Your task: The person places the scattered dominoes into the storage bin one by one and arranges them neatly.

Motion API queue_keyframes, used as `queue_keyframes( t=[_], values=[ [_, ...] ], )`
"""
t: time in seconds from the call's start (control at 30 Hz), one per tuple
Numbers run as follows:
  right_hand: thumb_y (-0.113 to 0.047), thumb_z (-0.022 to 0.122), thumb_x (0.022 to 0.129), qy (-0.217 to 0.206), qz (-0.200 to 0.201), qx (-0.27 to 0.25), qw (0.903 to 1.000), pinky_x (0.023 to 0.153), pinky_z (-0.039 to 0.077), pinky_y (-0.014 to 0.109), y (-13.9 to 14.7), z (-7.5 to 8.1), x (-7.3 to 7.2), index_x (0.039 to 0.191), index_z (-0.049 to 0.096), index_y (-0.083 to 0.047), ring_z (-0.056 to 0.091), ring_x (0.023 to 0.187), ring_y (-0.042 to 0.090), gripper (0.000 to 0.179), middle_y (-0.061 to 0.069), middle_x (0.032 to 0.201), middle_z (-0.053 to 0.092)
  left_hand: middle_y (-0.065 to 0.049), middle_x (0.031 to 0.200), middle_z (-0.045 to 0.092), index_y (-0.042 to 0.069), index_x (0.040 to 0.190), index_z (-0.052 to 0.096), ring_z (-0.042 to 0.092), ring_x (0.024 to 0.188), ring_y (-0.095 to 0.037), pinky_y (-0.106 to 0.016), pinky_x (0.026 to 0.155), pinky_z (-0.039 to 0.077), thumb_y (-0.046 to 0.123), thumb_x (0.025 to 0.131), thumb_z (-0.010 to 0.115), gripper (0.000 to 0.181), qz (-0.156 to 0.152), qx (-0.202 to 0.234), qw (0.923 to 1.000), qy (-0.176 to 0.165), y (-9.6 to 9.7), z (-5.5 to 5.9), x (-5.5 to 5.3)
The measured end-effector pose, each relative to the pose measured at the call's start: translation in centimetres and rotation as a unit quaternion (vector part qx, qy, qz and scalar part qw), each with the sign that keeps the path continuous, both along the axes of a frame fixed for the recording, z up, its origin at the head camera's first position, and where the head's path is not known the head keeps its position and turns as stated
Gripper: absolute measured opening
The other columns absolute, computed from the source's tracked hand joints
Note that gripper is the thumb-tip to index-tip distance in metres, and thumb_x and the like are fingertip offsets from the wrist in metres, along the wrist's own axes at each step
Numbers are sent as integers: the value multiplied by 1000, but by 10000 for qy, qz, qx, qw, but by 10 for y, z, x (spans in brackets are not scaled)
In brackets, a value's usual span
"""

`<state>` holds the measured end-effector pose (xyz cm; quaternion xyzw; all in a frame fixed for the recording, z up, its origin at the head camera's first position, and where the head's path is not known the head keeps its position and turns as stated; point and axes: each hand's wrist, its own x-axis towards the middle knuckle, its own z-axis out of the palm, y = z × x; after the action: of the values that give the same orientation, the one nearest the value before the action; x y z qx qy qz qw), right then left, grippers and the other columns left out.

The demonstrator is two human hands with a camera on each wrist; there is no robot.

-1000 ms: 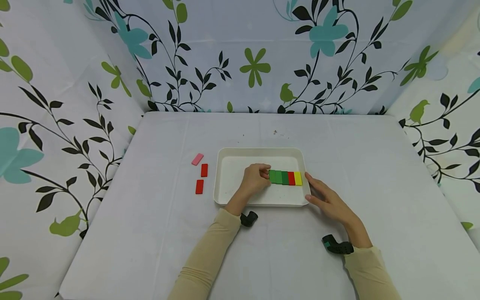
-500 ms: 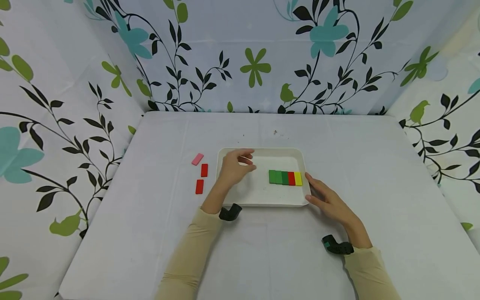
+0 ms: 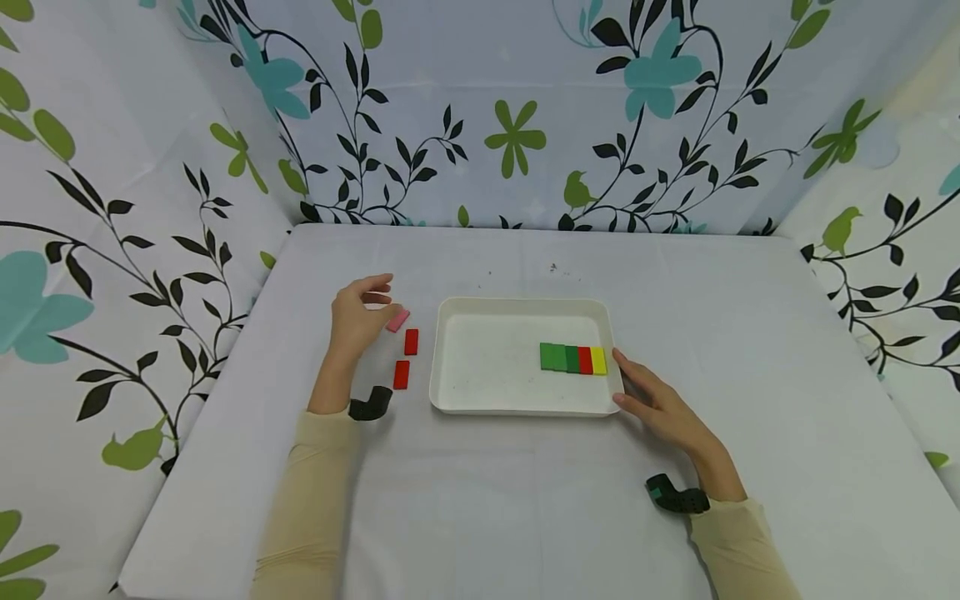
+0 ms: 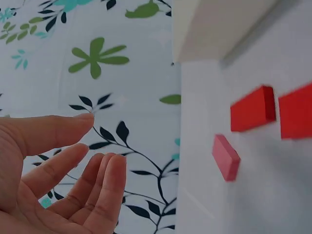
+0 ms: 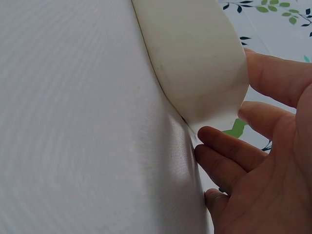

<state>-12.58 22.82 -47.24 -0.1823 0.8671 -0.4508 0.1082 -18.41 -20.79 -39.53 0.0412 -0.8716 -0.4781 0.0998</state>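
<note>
My left hand (image 3: 358,317) is over the table's left part, right by a pink block (image 3: 400,321). In the left wrist view its fingers are spread with nothing between them, and the pink block (image 4: 226,158) lies apart on the tablecloth. Two red blocks, one nearer the pink one (image 3: 412,342) and one closer to me (image 3: 402,375), lie left of a white tray (image 3: 480,367). Inside the tray, a side-by-side row of green, red and yellow blocks (image 3: 572,358) sits toward its right end. My right hand (image 3: 660,404) touches the tray's right edge, thumb and fingertips against its wall (image 5: 195,53).
A white cloth (image 3: 465,500) covers the table. Small crumbs (image 3: 553,267) lie behind the tray. Patterned curtains (image 3: 450,92) with leaves and flowers hang around the far and side edges. Both wrists wear a dark camera band (image 3: 678,496).
My left hand has left the green end of the block row, crossed the tray leftward and reached the pink block. The right hand stays at the tray's edge.
</note>
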Motion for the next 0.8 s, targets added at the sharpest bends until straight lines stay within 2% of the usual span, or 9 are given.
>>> queue_keyframes(
  t=[0.07, 0.2, 0.37, 0.5, 0.67, 0.8],
  values=[
    [-30, 56, 86, -13, -13, -9, 10000, 101, 18, 58, 0, 0, 0, 142, 20, -28, 15, 134, 28, 66, 3, 146, 20, -13, 113, 55, 12, 122, 55, 54, 99, -26, -40, 77, 49, 10, 78, 66, 45, 19, -105, 9998, -150, -11, -6, -5],
    [-29, 56, 86, 28, -32, -23, 10000, 101, 17, 58, 2, -1, 0, 142, 21, -26, 16, 134, 28, 66, 3, 146, 21, -14, 121, 50, 11, 127, 49, 50, 105, -29, -42, 80, 47, 8, 78, 65, 52, -247, -99, 9970, -720, -27, -19, -14],
    [-28, 56, 86, 37, -22, -85, 10000, 101, 18, 57, 3, -2, 0, 141, 21, -28, 15, 134, 27, 65, 2, 147, 20, -14, 128, 44, 11, 131, 45, 47, 110, -31, -44, 83, 44, 4, 76, 65, 59, -734, -103, 9884, -1327, -37, -34, -24],
    [-28, 56, 87, 41, 15, -163, 9999, 102, 17, 57, 2, -1, 0, 141, 21, -26, 15, 134, 27, 65, 2, 146, 20, -12, 129, 42, 15, 132, 42, 44, 113, -30, -47, 87, 42, 4, 75, 66, 62, -914, -257, 9811, -1685, -41, -43, -30],
    [-29, 56, 87, 29, 1, -142, 9999, 102, 17, 56, 2, -1, 0, 141, 22, -28, 15, 134, 26, 65, 1, 146, 20, -11, 126, 43, 18, 131, 43, 40, 114, -29, -45, 88, 43, 4, 76, 64, 61, -922, -317, 9756, -1966, -41, -52, -35],
    [-29, 56, 86, 19, -10, -124, 9999, 102, 18, 57, 2, -1, 0, 141, 22, -26, 15, 134, 27, 65, 1, 147, 20, -14, 123, 43, 18, 131, 44, 39, 112, -30, -44, 87, 44, 4, 76, 63, 59, -974, -421, 9750, -1952, -39, -55, -39]
  ],
)
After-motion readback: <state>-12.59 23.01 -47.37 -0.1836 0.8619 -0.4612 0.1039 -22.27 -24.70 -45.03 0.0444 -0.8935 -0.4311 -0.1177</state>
